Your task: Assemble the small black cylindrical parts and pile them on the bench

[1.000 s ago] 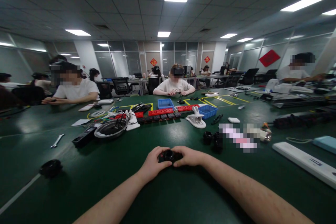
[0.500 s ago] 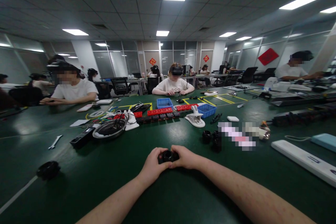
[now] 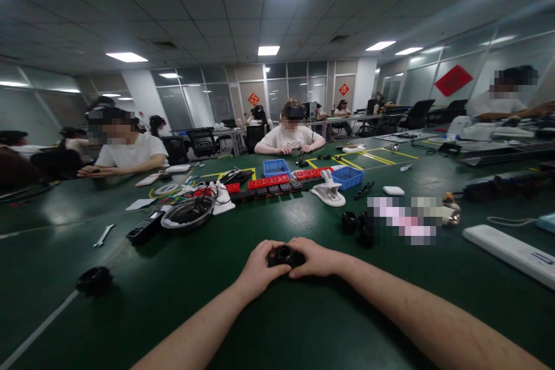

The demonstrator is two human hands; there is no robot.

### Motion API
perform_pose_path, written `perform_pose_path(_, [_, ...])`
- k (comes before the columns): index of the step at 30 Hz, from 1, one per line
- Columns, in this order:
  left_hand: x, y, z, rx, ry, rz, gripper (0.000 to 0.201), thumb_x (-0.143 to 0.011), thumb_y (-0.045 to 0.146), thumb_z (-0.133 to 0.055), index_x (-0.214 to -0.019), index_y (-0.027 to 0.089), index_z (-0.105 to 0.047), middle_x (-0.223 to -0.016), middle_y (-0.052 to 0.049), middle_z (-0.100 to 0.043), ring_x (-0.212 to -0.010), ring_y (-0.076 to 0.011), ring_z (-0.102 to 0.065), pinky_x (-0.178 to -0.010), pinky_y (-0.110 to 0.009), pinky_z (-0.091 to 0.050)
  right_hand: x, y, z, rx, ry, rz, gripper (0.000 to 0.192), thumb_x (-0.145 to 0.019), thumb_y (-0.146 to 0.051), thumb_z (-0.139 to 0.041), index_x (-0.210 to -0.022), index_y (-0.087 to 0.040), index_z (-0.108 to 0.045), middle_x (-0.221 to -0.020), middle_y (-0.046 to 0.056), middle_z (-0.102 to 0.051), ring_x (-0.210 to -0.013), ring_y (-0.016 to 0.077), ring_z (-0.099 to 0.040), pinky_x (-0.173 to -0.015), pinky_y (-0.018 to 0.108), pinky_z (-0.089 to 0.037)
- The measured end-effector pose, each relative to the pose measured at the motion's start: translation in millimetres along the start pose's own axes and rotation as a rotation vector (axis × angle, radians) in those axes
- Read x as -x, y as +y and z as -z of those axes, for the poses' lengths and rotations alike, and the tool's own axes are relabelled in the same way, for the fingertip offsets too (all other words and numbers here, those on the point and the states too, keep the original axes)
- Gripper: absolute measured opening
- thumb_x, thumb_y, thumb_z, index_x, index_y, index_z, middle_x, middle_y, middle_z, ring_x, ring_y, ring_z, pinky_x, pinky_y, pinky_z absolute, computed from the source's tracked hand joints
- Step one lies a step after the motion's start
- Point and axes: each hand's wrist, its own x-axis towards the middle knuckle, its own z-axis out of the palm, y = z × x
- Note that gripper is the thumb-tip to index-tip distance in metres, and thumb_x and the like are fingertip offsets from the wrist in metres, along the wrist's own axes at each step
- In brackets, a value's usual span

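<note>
Between my two hands, low in the middle of the head view, is a black part with a round, ring-like opening (image 3: 285, 252). My left hand (image 3: 261, 269) is closed around its left side, thumb along the near edge. On the other side, my right hand (image 3: 313, 258) grips it with bent fingers, and the two thumb tips nearly meet in front. The fingers cover most of the part, so its exact kind cannot be made out. Similar black round parts stand to the right (image 3: 349, 222), and another black part (image 3: 94, 281) lies at the left.
Behind my hands are a steel bowl (image 3: 189, 212) with black items, red trays (image 3: 269, 181), blue bins (image 3: 276, 168) and a white clamp (image 3: 329, 191). A wrench (image 3: 104, 235) lies left, a white power strip (image 3: 511, 251) right. A co-worker (image 3: 289, 136) sits opposite.
The whole view has shifted, so the things on the table appear somewhat further right. Both hands keep their hold on the black part, with the fingers changing little.
</note>
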Motion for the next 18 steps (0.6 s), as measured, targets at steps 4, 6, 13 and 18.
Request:
perform_pose_path(4, [0,-1,1.5,0.011,-0.021,0.006,0.039,-0.060,0.027,-0.064,-0.097,0.020,-0.055,-0.088,-0.002,-0.053,-0.076,-0.0173,-0.050,-0.063,-0.026,-0.040,-2,10,4,-0.121,-0.064,0.049,0.033,-0.064,-0.027,-0.063,-0.094,-0.016,-0.055,-0.086,0.000,-0.051,-0.079,0.0144,-0.048,-0.068,0.024,-0.037])
perform_pose_path(6, [1,-1,1.1,0.014,-0.024,0.010,0.039,-0.060,0.027,-0.064,-0.097,0.020,-0.055,-0.088,-0.002,-0.053,-0.077,-0.0177,-0.050,-0.064,-0.026,-0.040,-3,11,3,-0.145,-0.054,0.045,0.031,-0.063,-0.026,-0.064,-0.091,-0.015,-0.056,-0.083,0.000,-0.051,-0.077,0.0136,-0.048,-0.067,0.023,-0.037])
perform_pose_path(13, [3,-3,-6.4,0.040,0.055,0.043,0.037,-0.056,0.029,-0.067,-0.089,0.017,-0.055,-0.086,-0.003,-0.053,-0.080,-0.0190,-0.051,-0.069,-0.029,-0.039,-2,6,-7,-0.084,0.048,-0.120,0.036,-0.054,-0.038,-0.068,-0.076,-0.015,-0.051,-0.071,-0.003,-0.049,-0.063,0.0107,-0.044,-0.050,0.019,-0.031])
perform_pose_path(18, [5,2,-10.7,-0.004,0.142,0.105,0.032,-0.056,0.027,-0.066,-0.085,0.016,-0.054,-0.084,-0.003,-0.053,-0.078,-0.0191,-0.051,-0.069,-0.030,-0.039,-4,0,-19,0.068,0.138,-0.261,0.043,-0.050,-0.047,-0.067,-0.074,-0.017,-0.047,-0.070,-0.002,-0.051,-0.060,0.0111,-0.044,-0.046,0.019,-0.026])
